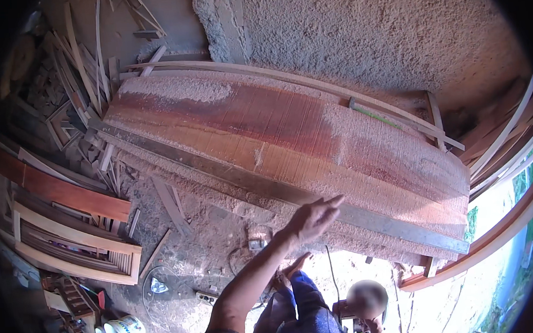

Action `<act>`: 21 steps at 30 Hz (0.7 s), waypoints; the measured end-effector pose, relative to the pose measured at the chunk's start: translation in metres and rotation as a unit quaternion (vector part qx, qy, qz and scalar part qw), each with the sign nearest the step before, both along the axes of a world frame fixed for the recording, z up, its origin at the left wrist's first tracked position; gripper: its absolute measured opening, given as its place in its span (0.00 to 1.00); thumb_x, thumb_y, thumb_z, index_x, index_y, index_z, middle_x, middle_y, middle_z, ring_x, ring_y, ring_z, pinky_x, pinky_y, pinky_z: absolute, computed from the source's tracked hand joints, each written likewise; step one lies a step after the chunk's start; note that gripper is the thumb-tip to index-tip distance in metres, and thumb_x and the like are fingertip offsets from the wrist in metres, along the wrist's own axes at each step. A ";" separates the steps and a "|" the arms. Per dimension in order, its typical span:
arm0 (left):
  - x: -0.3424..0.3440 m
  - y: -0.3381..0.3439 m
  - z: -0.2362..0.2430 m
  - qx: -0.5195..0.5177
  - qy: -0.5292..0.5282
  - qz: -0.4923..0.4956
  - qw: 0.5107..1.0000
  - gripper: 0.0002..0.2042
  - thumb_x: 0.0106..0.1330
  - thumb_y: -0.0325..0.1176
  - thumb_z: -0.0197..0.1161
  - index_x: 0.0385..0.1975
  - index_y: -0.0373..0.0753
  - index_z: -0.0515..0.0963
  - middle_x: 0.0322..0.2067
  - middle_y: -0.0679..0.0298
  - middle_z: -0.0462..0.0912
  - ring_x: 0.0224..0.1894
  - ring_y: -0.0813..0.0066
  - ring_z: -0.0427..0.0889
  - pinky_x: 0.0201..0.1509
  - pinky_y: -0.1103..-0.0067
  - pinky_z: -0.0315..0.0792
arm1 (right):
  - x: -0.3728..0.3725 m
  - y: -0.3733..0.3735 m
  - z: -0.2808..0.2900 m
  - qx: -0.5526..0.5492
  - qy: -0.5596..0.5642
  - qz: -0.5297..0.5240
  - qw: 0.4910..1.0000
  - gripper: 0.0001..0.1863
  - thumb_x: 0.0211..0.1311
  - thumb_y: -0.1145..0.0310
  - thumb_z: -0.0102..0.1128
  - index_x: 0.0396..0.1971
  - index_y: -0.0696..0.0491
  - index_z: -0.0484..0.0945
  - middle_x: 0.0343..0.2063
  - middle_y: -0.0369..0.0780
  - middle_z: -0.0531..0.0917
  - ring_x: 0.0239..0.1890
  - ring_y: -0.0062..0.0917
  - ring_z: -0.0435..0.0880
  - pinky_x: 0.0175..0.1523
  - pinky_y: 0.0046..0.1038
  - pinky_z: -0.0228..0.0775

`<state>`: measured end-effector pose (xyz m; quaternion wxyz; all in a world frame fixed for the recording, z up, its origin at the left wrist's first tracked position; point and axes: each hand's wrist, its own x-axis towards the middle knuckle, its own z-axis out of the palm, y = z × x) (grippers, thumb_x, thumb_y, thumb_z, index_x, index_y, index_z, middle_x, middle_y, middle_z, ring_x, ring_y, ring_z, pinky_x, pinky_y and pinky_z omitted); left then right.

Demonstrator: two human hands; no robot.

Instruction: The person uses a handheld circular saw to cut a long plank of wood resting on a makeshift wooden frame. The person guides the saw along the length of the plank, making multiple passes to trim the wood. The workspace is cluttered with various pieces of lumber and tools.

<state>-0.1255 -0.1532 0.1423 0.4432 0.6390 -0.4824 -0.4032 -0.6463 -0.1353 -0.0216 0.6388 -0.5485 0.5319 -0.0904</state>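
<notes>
Across the slab (276,130), grooves (302,107) seem mostly cut, sawdust (184,89) remains; left hand (313,220) loosely uncurled, empty; right hand (370,309) blurred, grip unclear.

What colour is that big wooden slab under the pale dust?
The wooden slab is reddish-brown, with lighter orange-tan areas, best seen in the head view.
</notes>
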 end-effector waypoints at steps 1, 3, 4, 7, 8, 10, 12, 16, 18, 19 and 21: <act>-0.020 0.004 -0.012 -0.102 -0.145 -0.006 0.984 0.26 0.77 0.47 0.57 0.69 0.42 0.71 0.70 0.54 0.72 0.69 0.57 0.75 0.72 0.60 0.70 | 0.006 0.006 0.006 -0.031 -0.028 0.003 0.999 0.27 0.55 0.61 0.70 0.55 0.55 0.81 0.45 0.39 0.87 0.48 0.25 0.86 0.55 0.30 0.77; -0.050 0.025 -0.020 -0.201 -0.234 -0.016 0.951 0.25 0.75 0.40 0.62 0.68 0.39 0.72 0.69 0.52 0.72 0.70 0.58 0.73 0.72 0.64 0.71 | 0.017 0.020 0.027 -0.072 -0.048 -0.004 0.996 0.30 0.57 0.55 0.69 0.55 0.58 0.78 0.45 0.42 0.85 0.45 0.26 0.85 0.51 0.30 0.78; -0.064 0.042 -0.013 -0.196 -0.188 -0.017 0.962 0.25 0.73 0.37 0.64 0.68 0.39 0.72 0.69 0.51 0.72 0.71 0.58 0.73 0.72 0.66 0.71 | 0.020 0.026 0.035 -0.060 -0.028 -0.016 0.998 0.27 0.57 0.56 0.69 0.53 0.57 0.79 0.42 0.41 0.85 0.42 0.25 0.84 0.49 0.29 0.78; -0.105 0.100 -0.024 -0.081 -0.037 -0.016 0.996 0.09 0.72 0.32 0.65 0.42 0.33 0.84 0.60 0.51 0.81 0.60 0.54 0.83 0.70 0.65 0.73 | 0.004 0.043 0.049 -0.014 0.026 -0.091 0.995 0.20 0.57 0.61 0.68 0.47 0.56 0.80 0.35 0.39 0.84 0.33 0.24 0.83 0.40 0.29 0.77; -0.118 0.119 -0.038 -0.067 -0.074 -0.020 0.995 0.08 0.72 0.32 0.65 0.38 0.32 0.84 0.53 0.49 0.85 0.58 0.54 0.84 0.68 0.64 0.73 | -0.003 0.048 0.051 0.007 0.035 -0.126 0.991 0.18 0.56 0.63 0.68 0.44 0.56 0.81 0.33 0.39 0.84 0.30 0.24 0.82 0.37 0.29 0.77; -0.140 0.154 -0.039 0.074 -0.010 -0.030 0.997 0.08 0.71 0.33 0.66 0.40 0.35 0.86 0.45 0.52 0.89 0.48 0.56 0.88 0.58 0.63 0.78 | -0.024 0.057 0.065 0.049 0.056 -0.210 0.975 0.13 0.56 0.66 0.67 0.40 0.55 0.82 0.28 0.38 0.84 0.24 0.23 0.81 0.32 0.29 0.77; -0.164 0.190 -0.062 0.156 0.009 -0.051 0.986 0.11 0.72 0.38 0.65 0.44 0.38 0.86 0.41 0.55 0.90 0.41 0.56 0.90 0.44 0.65 0.83 | -0.032 0.056 0.089 0.031 0.066 -0.261 0.963 0.09 0.56 0.69 0.66 0.36 0.54 0.83 0.23 0.36 0.83 0.18 0.22 0.80 0.26 0.28 0.76; -0.223 0.224 -0.118 0.101 -0.014 -0.113 0.988 0.20 0.69 0.39 0.66 0.58 0.38 0.81 0.51 0.48 0.86 0.55 0.51 0.85 0.61 0.64 0.77 | -0.042 0.048 0.153 -0.125 0.062 -0.299 0.944 0.09 0.60 0.68 0.69 0.39 0.54 0.86 0.31 0.36 0.86 0.30 0.20 0.84 0.38 0.26 0.76; -0.247 0.211 -0.113 0.051 -0.047 -0.183 0.981 0.28 0.66 0.38 0.67 0.65 0.34 0.73 0.64 0.44 0.76 0.67 0.49 0.75 0.72 0.63 0.67 | -0.051 0.045 0.187 -0.127 0.045 -0.312 0.940 0.16 0.60 0.67 0.70 0.47 0.56 0.86 0.39 0.36 0.87 0.41 0.21 0.84 0.49 0.28 0.76; -0.262 0.202 -0.109 0.047 -0.049 -0.185 0.981 0.29 0.65 0.38 0.67 0.66 0.35 0.72 0.67 0.45 0.73 0.68 0.50 0.73 0.73 0.63 0.66 | -0.064 0.046 0.190 -0.132 0.004 -0.331 0.934 0.17 0.60 0.67 0.70 0.49 0.56 0.85 0.39 0.35 0.87 0.39 0.21 0.84 0.47 0.28 0.77; -0.285 0.183 -0.097 0.034 -0.075 -0.192 0.978 0.31 0.65 0.38 0.66 0.68 0.35 0.70 0.70 0.49 0.69 0.70 0.51 0.70 0.74 0.63 0.64 | -0.072 0.047 0.213 -0.148 0.002 -0.367 0.918 0.14 0.63 0.65 0.68 0.46 0.56 0.84 0.37 0.36 0.86 0.37 0.21 0.84 0.44 0.27 0.77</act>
